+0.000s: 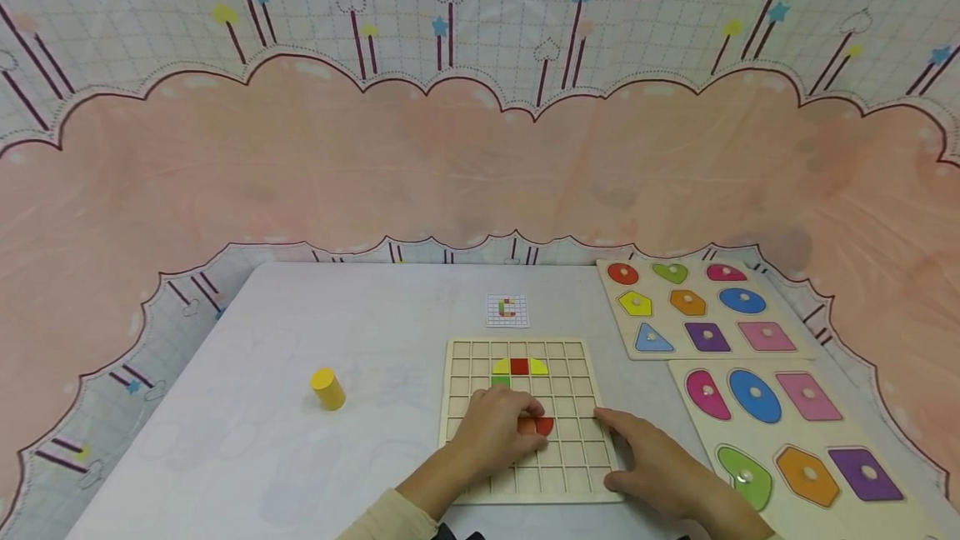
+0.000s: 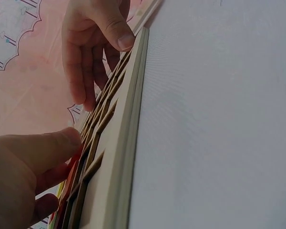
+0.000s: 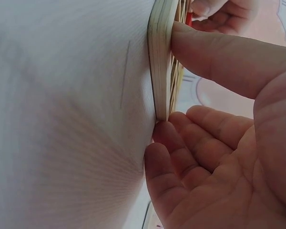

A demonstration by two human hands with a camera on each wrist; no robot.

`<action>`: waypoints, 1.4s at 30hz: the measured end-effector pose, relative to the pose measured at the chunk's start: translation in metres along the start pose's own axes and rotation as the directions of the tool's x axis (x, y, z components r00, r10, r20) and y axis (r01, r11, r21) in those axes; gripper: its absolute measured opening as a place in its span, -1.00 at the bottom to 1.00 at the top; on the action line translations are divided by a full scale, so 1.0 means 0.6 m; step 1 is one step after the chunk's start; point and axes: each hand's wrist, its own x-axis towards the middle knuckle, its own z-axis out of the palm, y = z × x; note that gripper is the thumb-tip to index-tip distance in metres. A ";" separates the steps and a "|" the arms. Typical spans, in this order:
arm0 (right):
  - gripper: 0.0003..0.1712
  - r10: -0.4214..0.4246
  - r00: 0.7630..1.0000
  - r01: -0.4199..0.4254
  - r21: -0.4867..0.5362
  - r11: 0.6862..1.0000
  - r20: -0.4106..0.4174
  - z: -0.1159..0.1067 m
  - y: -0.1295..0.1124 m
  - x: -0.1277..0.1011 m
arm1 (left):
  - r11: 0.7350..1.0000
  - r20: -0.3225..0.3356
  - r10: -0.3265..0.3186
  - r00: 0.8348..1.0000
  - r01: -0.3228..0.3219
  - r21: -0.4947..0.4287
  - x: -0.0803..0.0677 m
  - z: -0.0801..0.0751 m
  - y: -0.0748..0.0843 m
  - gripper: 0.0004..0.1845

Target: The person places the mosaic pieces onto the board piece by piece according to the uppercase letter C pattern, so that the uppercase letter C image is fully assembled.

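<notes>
A square wooden grid board (image 1: 585,486) lies on the table. My left hand (image 1: 487,432) reaches over its middle, thumb and fingertips pinching a red quarter-circle piece (image 1: 547,426) beside an orange piece (image 1: 527,425). Farther up the grid, a red square (image 1: 519,367) sits between two yellow quarter-circle pieces (image 1: 538,367), with a green square (image 1: 500,381) below the left one. My right hand (image 1: 660,461) rests against the board's right side, fingers spread; in the right wrist view its thumb (image 3: 214,57) touches the board's edge (image 3: 159,57). The left palm hides part of the grid.
A small card (image 1: 507,312) printed with a coloured grid pattern lies behind the board. Left of it stands a yellow cylinder (image 1: 328,390). Two knobbed shape-puzzle boards, a far one (image 1: 626,340) and a near one (image 1: 693,407), lie along the right side of the table (image 1: 202,423).
</notes>
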 end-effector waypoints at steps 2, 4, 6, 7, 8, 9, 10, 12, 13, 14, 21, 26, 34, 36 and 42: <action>-0.05 0.005 1.000 -0.005 0.001 1.000 -0.001 0.000 0.000 0.000 | 1.000 0.003 -0.004 1.000 0.004 -0.016 -0.001 -0.001 0.000 -0.79; -0.05 0.002 1.000 -0.002 0.001 1.000 -0.004 -0.001 0.000 0.000 | 1.000 0.000 -0.007 1.000 0.007 -0.026 -0.001 -0.002 0.000 -0.82; -0.05 -0.002 1.000 0.002 0.000 1.000 -0.007 -0.001 0.001 -0.001 | 1.000 -0.003 -0.010 1.000 0.010 -0.025 -0.001 -0.001 0.001 -0.84; -0.05 -0.003 1.000 0.003 0.003 1.000 -0.007 -0.001 0.001 -0.001 | 1.000 -0.003 -0.011 1.000 0.011 -0.024 -0.001 -0.001 0.001 -0.84; -0.05 -0.004 1.000 0.004 0.005 1.000 -0.007 -0.001 0.001 -0.001 | 1.000 -0.005 -0.012 1.000 0.012 -0.021 0.000 0.000 0.002 -0.84; -0.05 -0.006 1.000 0.006 0.005 1.000 -0.006 -0.001 0.002 -0.001 | 1.000 -0.005 -0.013 1.000 0.013 -0.018 0.000 0.000 0.002 -0.84; -0.05 -0.009 1.000 0.009 0.003 1.000 -0.006 -0.001 0.002 -0.001 | 1.000 -0.005 -0.014 1.000 0.014 -0.014 0.000 0.000 0.003 -0.84; -0.06 -0.011 1.000 0.011 0.002 1.000 -0.004 0.000 0.002 0.000 | 1.000 -0.005 -0.013 1.000 0.013 -0.008 0.000 0.001 0.004 -0.85; -0.06 -0.011 1.000 0.011 0.000 1.000 -0.003 0.000 0.002 0.000 | 1.000 -0.004 -0.012 1.000 0.012 -0.005 0.000 0.001 0.004 -0.85; -0.06 -0.011 1.000 0.011 -0.002 1.000 -0.003 0.000 0.002 0.000 | 1.000 -0.002 -0.014 1.000 0.014 -0.005 0.000 0.001 0.004 -0.85; -0.06 -0.008 1.000 0.007 -0.003 1.000 -0.007 0.000 0.002 0.000 | 1.000 -0.002 -0.027 1.000 0.027 -0.005 -0.001 0.003 0.005 -0.86; -0.06 -0.017 1.000 0.017 -0.012 1.000 -0.007 -0.001 0.002 0.002 | 0.999 -0.013 -0.031 0.999 0.031 0.007 0.001 0.004 0.007 -0.86; -0.06 -0.025 1.000 0.025 0.001 1.000 0.007 -0.003 0.004 0.002 | 1.000 -0.008 -0.030 1.000 0.030 -0.008 -0.001 0.003 0.004 -0.81; -0.06 -0.025 1.000 0.025 0.002 1.000 0.010 -0.003 0.004 0.002 | 1.000 -0.019 -0.020 1.000 0.019 -0.016 -0.004 0.002 0.000 -0.80; -0.07 0.002 1.000 -0.002 0.010 1.000 0.016 0.000 0.003 0.003 | 0.999 -0.065 0.005 0.998 -0.008 -0.042 -0.013 0.000 -0.012 -0.79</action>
